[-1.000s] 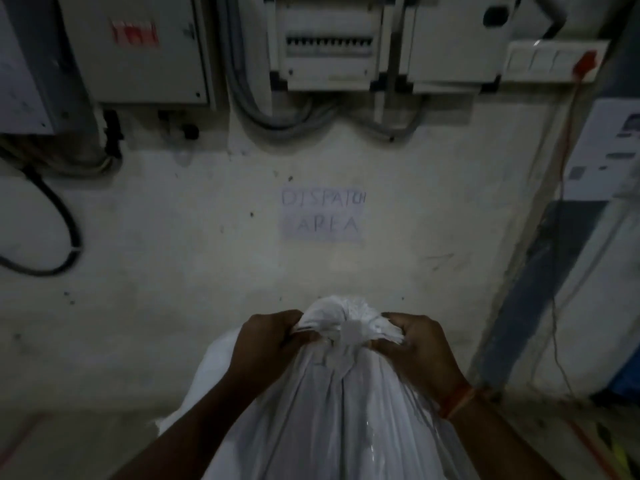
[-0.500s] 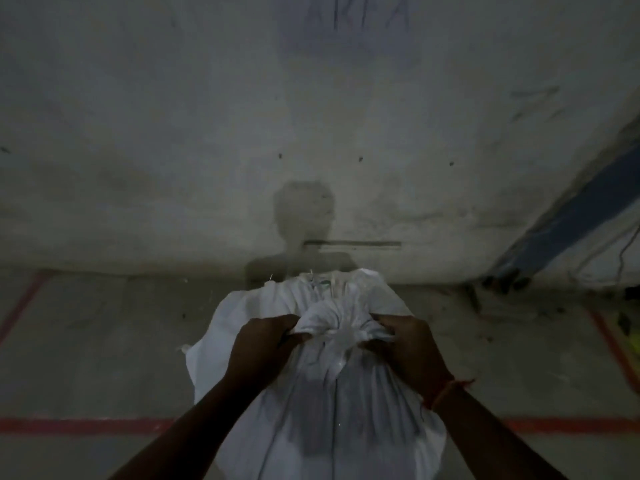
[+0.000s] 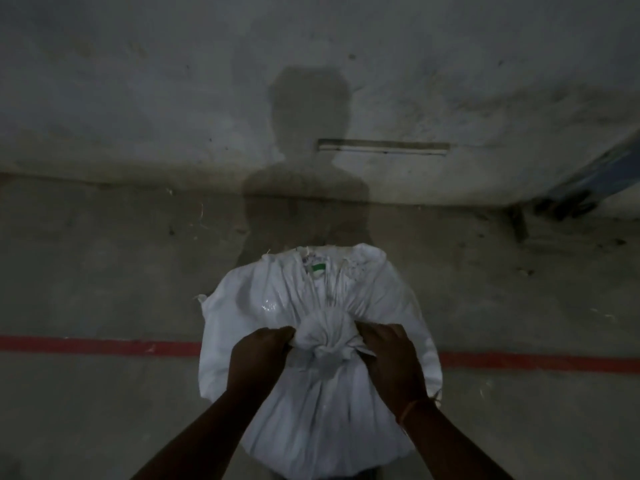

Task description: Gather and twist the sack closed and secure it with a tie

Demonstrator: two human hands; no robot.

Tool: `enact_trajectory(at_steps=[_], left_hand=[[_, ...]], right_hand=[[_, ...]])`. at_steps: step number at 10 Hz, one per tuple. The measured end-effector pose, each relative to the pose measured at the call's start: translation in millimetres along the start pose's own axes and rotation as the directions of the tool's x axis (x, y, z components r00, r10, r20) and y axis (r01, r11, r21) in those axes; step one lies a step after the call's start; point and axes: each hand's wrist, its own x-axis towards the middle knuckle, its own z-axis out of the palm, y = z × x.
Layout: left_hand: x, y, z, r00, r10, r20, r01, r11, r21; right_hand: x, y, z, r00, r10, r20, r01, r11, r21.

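Observation:
A full white woven sack [image 3: 277, 299] stands on the concrete floor right below me. Its mouth is bunched into a knot-like gathered neck [image 3: 327, 336] at the top. My left hand [image 3: 258, 362] grips the neck from the left, and my right hand [image 3: 391, 365], with an orange thread at the wrist, grips it from the right. Both hands press against the bunched fabric. No separate tie is visible in the dim light.
A red line [image 3: 97, 346] painted on the floor runs left to right behind the sack. The grey wall [image 3: 173, 98] meets the floor just beyond, carrying my shadow and a thin horizontal strip [image 3: 382, 147]. A blue band [image 3: 595, 174] crosses the right corner.
The view has tipped down from the wall with electrical boxes to the floor. The sack has gone lower, and both hands have kept hold of its gathered neck.

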Motion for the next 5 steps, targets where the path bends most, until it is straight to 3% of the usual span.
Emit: enact_trajectory(at_steps=[1, 2, 4, 5], left_hand=[[0.9, 0.7, 10.8, 0.998, 0.041, 0.053, -0.040, 0.999, -0.012], [-1.0, -1.0, 19.0, 0.993, 0.079, 0.088, -0.077, 0.997, -0.027], [-17.3, 5.6, -2.0, 0.955, -0.046, 0.294, 0.065, 0.996, -0.058], [-30.9, 35.9, -50.6, 0.923, -0.041, 0.382, 0.073, 0.995, -0.069]], right_hand=[[-5.9, 5.4, 13.8, 0.999, 0.012, -0.039, -0.013, 0.999, -0.044], [-11.5, 10.6, 15.6, 1.000, 0.014, 0.013, -0.013, 0.999, -0.042], [-17.4, -2.4, -17.0, 0.972, 0.050, 0.230, -0.025, 0.993, -0.113], [-28.8, -13.2, -51.4, 0.928, 0.175, 0.330, -0.131, 0.980, -0.151]])
